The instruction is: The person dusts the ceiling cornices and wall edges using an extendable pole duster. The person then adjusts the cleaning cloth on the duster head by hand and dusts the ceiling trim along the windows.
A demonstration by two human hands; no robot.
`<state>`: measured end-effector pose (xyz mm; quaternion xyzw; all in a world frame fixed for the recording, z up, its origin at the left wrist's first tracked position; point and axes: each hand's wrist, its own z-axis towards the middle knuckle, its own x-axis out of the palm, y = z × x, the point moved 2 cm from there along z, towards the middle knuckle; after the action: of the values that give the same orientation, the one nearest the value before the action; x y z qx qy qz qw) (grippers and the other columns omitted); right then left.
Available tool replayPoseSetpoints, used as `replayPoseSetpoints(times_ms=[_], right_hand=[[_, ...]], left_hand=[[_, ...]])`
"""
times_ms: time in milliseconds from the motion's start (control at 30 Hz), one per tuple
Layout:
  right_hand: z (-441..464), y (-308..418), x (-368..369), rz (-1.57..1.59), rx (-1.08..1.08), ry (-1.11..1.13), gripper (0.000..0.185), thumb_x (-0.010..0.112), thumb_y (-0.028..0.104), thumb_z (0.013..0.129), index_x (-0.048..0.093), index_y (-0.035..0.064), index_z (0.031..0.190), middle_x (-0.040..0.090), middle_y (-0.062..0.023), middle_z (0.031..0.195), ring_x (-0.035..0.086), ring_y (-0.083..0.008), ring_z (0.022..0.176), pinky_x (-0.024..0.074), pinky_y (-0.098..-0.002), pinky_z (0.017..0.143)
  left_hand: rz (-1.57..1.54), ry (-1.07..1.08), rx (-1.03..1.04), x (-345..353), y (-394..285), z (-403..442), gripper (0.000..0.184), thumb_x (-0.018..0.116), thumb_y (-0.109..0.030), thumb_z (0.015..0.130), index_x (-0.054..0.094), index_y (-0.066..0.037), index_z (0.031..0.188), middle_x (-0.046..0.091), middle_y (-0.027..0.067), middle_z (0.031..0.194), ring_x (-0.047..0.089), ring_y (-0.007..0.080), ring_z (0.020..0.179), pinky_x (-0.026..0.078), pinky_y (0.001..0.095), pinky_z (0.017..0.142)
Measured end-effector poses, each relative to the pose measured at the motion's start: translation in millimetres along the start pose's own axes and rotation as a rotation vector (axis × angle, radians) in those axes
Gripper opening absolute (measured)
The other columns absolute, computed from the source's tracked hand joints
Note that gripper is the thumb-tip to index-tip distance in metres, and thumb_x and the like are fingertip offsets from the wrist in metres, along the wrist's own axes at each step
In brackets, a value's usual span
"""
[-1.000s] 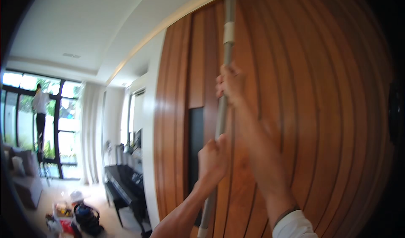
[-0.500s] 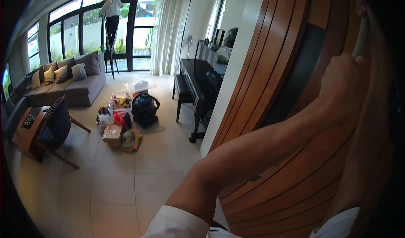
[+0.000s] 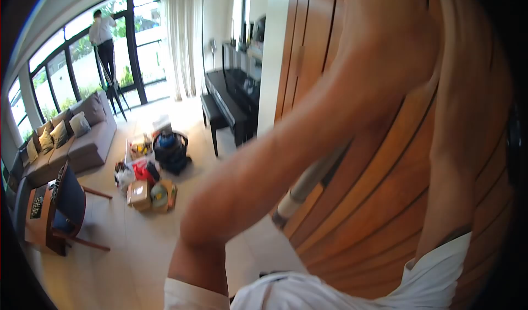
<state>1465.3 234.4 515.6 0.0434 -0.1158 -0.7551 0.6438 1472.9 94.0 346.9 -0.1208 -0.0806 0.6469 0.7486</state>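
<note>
Wooden wall (image 3: pixel 374 216), pole (image 3: pixel 312 181) downward from clenched left hand (image 3: pixel 391 26).

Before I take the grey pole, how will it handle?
Likely stiff: the pole looks straight where visible. Probably apt to roll if laid down, given its rounded sides. Possibly slippery, since its surface looks smooth.

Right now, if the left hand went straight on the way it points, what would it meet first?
Probably the wood wall, which shows behind and beside the left hand. Depth is unclear, though, and the picture's top edge cuts off what lies farther up.
</note>
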Motion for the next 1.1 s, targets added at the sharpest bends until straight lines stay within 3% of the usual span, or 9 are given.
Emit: replayPoseSetpoints(times_ms=[200,300,367,500,600,733,800,967,1100], right_hand=[[8.5,4.7,11.2,0.052,-0.066,-0.015,0.014,0.035,0.006,0.101,0.035,-0.0077,0.104,0.044,-0.0104,0.065,0.035,-0.0153,0.043,0.0354,-0.0332,0.038],[9.5,-2.9,27.6,0.033,-0.080,-0.024,0.014,0.035,0.006,0.101,0.037,-0.0076,0.100,0.044,-0.0103,0.065,0.035,-0.0151,0.044,0.0351,-0.0330,0.038],[-6.7,-1.6,37.7,-0.109,-0.055,-0.116,0.020,0.034,0.008,0.102,0.037,-0.0009,0.084,0.042,-0.0080,0.064,0.034,-0.0144,0.044,0.0328,-0.0325,0.039],[3.9,-17.1,29.7,-0.257,-0.146,0.011,0.026,0.034,0.011,0.102,0.036,0.0016,0.077,0.040,-0.0063,0.065,0.031,-0.0141,0.045,0.0308,-0.0321,0.041],[14.6,-27.5,36.7,-0.262,-0.146,0.063,0.029,0.032,0.012,0.102,0.035,0.0045,0.075,0.039,-0.0055,0.064,0.030,-0.0137,0.046,0.0302,-0.0317,0.042],[10.9,-38.6,52.8,-0.293,-0.112,-0.033,0.029,0.032,0.013,0.102,0.036,0.0045,0.074,0.039,-0.0049,0.063,0.031,-0.0135,0.045,0.0314,-0.0315,0.042],[-2.2,-45.0,67.1,-0.285,-0.104,-0.046,0.029,0.032,0.013,0.102,0.036,0.0045,0.074,0.039,-0.0047,0.062,0.032,-0.0132,0.045,0.0328,-0.0314,0.041],[8.2,-64.1,77.3,-0.303,-0.092,-0.018,0.028,0.032,0.013,0.102,0.036,0.0029,0.075,0.042,-0.0070,0.063,0.036,-0.0140,0.043,0.0367,-0.0303,0.039],[26.0,-95.8,81.9,-0.166,-0.023,0.016,0.029,0.049,0.028,0.100,0.048,0.0108,0.077,0.044,0.0013,0.057,0.041,-0.0076,0.043,0.0371,-0.0250,0.037]], left_hand=[[-0.142,0.050,-0.257,-1.1,29.6,-4.2,0.044,0.044,-0.021,0.103,0.060,0.010,0.078,0.061,0.0199,0.059,0.066,0.0252,0.059,0.052,0.0384,0.052],[0.245,-0.078,-0.008,14.7,54.1,0.2,0.044,0.040,-0.021,0.105,0.061,0.008,0.080,0.063,0.0218,0.064,0.067,0.0326,0.060,0.052,0.0404,0.052],[-0.143,0.000,-0.230,13.2,54.4,-2.8,0.040,0.041,-0.020,0.105,0.059,0.008,0.081,0.064,0.0231,0.068,0.067,0.0391,0.063,0.053,0.0425,0.054],[-0.335,0.098,-0.239,1.1,64.0,-4.1,0.037,0.042,-0.017,0.104,0.056,0.008,0.081,0.062,0.0221,0.067,0.066,0.0406,0.062,0.052,0.0447,0.054],[-0.324,0.059,-0.181,-0.6,77.7,1.9,0.028,0.047,-0.015,0.101,0.054,0.011,0.093,0.064,0.0279,0.084,0.068,0.0418,0.078,0.056,0.0460,0.062],[-0.348,0.159,-0.184,-22.4,88.8,3.7,0.030,0.046,-0.017,0.103,0.055,0.011,0.094,0.065,0.0275,0.083,0.069,0.0411,0.077,0.056,0.0453,0.062],[-0.416,0.106,-0.243,-29.4,96.6,4.4,0.039,0.042,-0.020,0.105,0.054,0.010,0.083,0.061,0.0229,0.064,0.066,0.0377,0.060,0.051,0.0429,0.054],[-0.339,0.153,-0.228,-50.3,111.0,6.8,0.044,0.039,-0.025,0.107,0.055,0.009,0.084,0.062,0.0230,0.065,0.067,0.0371,0.061,0.052,0.0445,0.055],[-0.261,0.139,-0.250,-62.4,119.0,5.7,0.048,0.040,-0.028,0.106,0.057,0.009,0.083,0.062,0.0243,0.066,0.067,0.0392,0.063,0.052,0.0467,0.058]])
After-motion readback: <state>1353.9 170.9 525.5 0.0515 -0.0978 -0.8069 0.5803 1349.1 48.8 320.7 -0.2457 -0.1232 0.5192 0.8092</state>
